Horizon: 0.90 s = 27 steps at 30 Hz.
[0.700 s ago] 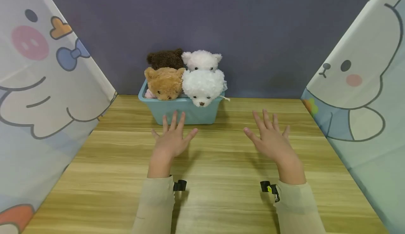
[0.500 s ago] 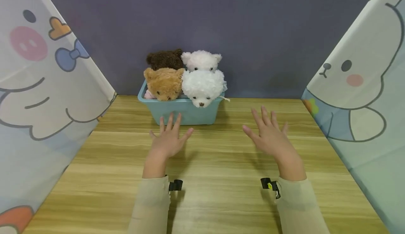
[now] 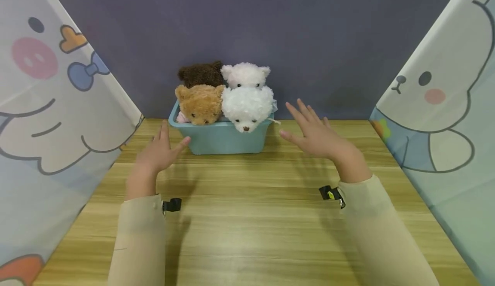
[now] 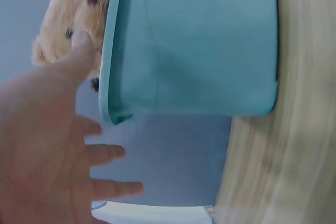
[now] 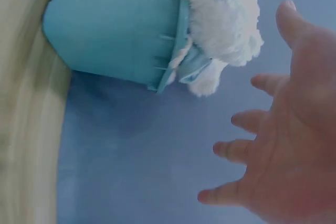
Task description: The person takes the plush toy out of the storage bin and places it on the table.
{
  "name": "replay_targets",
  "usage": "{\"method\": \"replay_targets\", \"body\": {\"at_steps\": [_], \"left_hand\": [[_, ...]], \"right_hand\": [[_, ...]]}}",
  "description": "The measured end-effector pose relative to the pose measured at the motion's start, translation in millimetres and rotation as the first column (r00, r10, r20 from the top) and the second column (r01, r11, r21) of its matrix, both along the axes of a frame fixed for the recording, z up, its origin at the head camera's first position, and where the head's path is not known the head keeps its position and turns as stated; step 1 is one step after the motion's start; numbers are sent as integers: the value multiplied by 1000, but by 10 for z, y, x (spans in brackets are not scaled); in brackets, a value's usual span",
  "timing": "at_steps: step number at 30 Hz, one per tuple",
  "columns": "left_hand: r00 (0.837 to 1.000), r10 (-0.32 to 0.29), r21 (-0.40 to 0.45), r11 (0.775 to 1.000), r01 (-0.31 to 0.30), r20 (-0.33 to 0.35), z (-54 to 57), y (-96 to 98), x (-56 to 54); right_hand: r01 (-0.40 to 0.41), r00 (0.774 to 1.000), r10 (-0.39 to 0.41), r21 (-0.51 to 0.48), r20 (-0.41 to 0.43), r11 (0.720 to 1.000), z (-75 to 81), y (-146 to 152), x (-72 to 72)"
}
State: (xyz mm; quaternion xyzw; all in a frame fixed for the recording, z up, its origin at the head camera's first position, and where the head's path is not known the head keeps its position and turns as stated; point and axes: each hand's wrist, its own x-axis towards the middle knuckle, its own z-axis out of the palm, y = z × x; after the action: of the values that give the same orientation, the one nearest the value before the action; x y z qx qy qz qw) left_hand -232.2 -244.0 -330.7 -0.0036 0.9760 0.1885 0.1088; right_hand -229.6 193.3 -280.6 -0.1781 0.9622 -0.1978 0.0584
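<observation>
A light blue plastic bin [image 3: 228, 142] stands at the back of the table, holding several plush toys. A tan teddy bear [image 3: 202, 105] and a curly white plush dog [image 3: 247, 105] lean over its front rim; behind them sit a dark brown plush [image 3: 201, 74] and another white plush [image 3: 245, 74]. My left hand [image 3: 156, 153] is beside the bin's left front corner, fingers straight and thumb spread. To the right of the bin, my right hand [image 3: 315, 133] reaches out with spread fingers. Both wrist views show each hand apart from the bin, holding nothing.
The wood-grain table [image 3: 247, 217] runs up to a dark grey back panel [image 3: 328, 41]. Cartoon-printed cloths flank it on the left [image 3: 58, 118] and the right [image 3: 444, 105]. A pale cord [image 3: 274, 120] hangs over the bin's right rim.
My left hand has moved left, from in front of the bin to its left side. My right hand has moved forward and inward to the bin's right side. The bin has stayed put.
</observation>
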Motion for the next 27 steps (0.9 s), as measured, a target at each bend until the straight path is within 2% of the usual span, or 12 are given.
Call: {"method": "replay_targets", "body": {"at_steps": [4,8,11,15,20,23,27], "left_hand": [[999,-28,8,1000,28,-21,152,-126,-146],[999,-45,-41,998,44,-27,209,-182,-284],[996,-81,-84,993,78,-29,195,-212,-392],[993,-116,-88,990,115,-11,162,-247,-516],[990,-143,-28,989,143,1,122,-273,-642],[988,-152,37,988,152,-14,91,-274,-705],[991,-127,83,988,131,-43,54,-259,-752]], "right_hand": [[-58,998,58,-7,-13,998,174,-67,-141],[-123,992,123,1,-10,992,321,-168,-291],[-161,987,160,38,20,986,423,-279,-387],[-209,978,207,104,37,972,556,-440,-497],[-243,970,244,146,12,959,643,-584,-618],[-255,967,256,146,11,956,657,-656,-670],[-263,964,266,183,11,947,658,-771,-716]]}}
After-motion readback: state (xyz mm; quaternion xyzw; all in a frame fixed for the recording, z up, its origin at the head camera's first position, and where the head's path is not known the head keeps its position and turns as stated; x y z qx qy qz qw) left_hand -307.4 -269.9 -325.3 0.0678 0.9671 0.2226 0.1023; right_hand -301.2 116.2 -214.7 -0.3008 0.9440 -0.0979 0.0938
